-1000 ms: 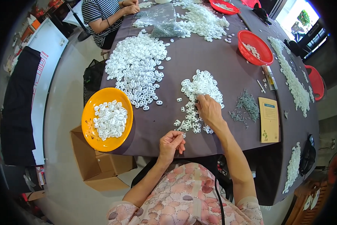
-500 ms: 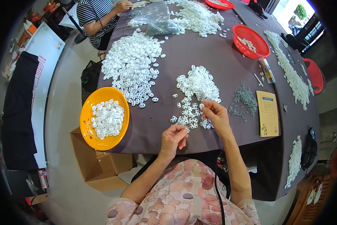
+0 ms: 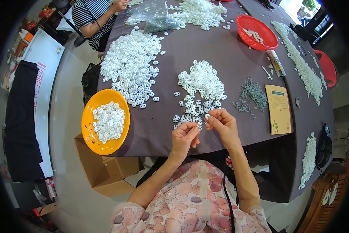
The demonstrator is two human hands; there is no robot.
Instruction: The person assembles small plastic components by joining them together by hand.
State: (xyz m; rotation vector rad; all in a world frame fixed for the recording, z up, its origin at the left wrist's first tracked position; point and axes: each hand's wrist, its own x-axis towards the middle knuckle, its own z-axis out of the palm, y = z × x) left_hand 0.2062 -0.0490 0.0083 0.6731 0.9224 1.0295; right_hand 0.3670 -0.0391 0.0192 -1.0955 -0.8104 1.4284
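My left hand [image 3: 185, 139] is closed in a pinch at the near table edge, on a small white plastic piece that its fingers mostly cover. Close beside it, my right hand [image 3: 222, 126] pinches another small white plastic piece [image 3: 207, 116] between thumb and fingertips. Just beyond both hands lies a pile of small white plastic pieces with holes [image 3: 204, 80], its near part spread out loosely. To the left, a larger heap of white oval two-holed pieces [image 3: 130, 62] covers the table. An orange plate [image 3: 89, 134] at the table's left edge holds more white pieces [image 3: 109, 121].
Grey pins [image 3: 253, 95] lie right of the pile, by a yellow notebook [image 3: 279, 110]. Farther back stand a red basket [image 3: 273, 34] and a clear plastic bag [image 3: 155, 15]. Another person in a striped shirt [image 3: 89, 19] sits far left. An open cardboard box [image 3: 104, 176] is below the plate.
My hands have come closer together, the left shifting right and slightly up, the right dropping a little. The whole view has shifted slightly. Both hands keep their pinch.
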